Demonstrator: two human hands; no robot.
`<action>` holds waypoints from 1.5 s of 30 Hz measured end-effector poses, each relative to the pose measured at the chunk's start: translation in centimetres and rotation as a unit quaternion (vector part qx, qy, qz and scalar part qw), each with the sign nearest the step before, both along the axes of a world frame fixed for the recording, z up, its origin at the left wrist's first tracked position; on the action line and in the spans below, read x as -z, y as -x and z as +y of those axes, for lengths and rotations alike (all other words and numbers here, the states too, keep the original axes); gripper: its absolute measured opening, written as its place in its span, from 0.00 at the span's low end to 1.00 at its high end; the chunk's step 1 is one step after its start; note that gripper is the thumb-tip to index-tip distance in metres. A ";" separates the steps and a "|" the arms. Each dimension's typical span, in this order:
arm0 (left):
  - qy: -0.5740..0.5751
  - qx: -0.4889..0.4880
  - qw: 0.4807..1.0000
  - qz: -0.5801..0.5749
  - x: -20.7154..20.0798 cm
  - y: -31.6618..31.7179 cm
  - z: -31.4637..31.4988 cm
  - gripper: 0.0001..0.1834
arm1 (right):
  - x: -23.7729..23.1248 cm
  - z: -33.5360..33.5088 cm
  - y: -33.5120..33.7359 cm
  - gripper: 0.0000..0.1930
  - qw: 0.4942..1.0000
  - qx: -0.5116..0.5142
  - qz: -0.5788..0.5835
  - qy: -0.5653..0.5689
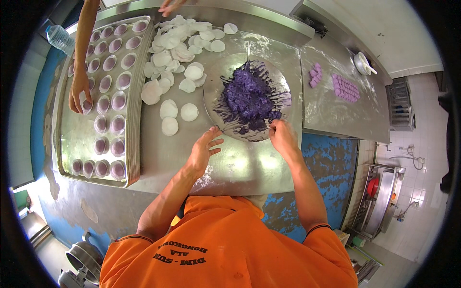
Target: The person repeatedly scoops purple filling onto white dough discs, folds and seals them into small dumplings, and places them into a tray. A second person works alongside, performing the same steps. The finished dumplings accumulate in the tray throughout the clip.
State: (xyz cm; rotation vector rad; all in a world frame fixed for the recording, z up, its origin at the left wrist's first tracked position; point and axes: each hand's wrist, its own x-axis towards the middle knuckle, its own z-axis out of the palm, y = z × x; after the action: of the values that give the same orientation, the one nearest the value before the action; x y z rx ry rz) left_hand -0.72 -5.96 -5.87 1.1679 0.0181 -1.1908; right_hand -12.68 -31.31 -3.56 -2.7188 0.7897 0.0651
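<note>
A large mound of dark purple paste (249, 93) lies smeared over a round metal tray (213, 103) on the steel table. At the tray's lower left rim, my left hand (205, 150) is open, its fingers apart and nothing in them. My right hand (284, 137) is closed at the lower right rim, its fingertips against the edge of the paste; what they pinch, if anything, is hidden. Thin white dough rounds (169, 109) lie left of the tray, a few single ones close to my left hand and a loose heap farther back. A thin upright handle (248, 50) shows behind the paste.
Stacked metal trays (134, 144) at the left carry rows of pale purple pieces in paper cups; another person's hand (80, 91) reaches onto them. A second hand (170, 6) shows at the far edge. Lilac dough pieces (345, 88) and a white pot (361, 62) are on the right table.
</note>
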 end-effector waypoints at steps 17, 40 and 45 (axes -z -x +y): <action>-0.002 -0.004 1.000 0.001 0.3 0.0 -0.1 0.49 | -0.1 -0.6 0.1 0.05 0.999 0.036 0.029 -0.001; 0.002 -0.004 1.000 0.003 0.5 0.1 -0.1 0.50 | -0.9 -0.1 0.6 0.04 0.998 0.051 0.008 0.040; -0.005 -0.021 1.000 0.012 0.4 0.1 0.0 0.43 | -1.8 0.8 2.0 0.05 0.996 0.085 0.017 0.030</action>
State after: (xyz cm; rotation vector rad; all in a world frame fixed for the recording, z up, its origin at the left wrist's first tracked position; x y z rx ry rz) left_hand -0.79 -6.01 -6.29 1.1571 0.0678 -1.1683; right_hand -14.67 -30.54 -1.77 -2.6999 1.0458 0.0499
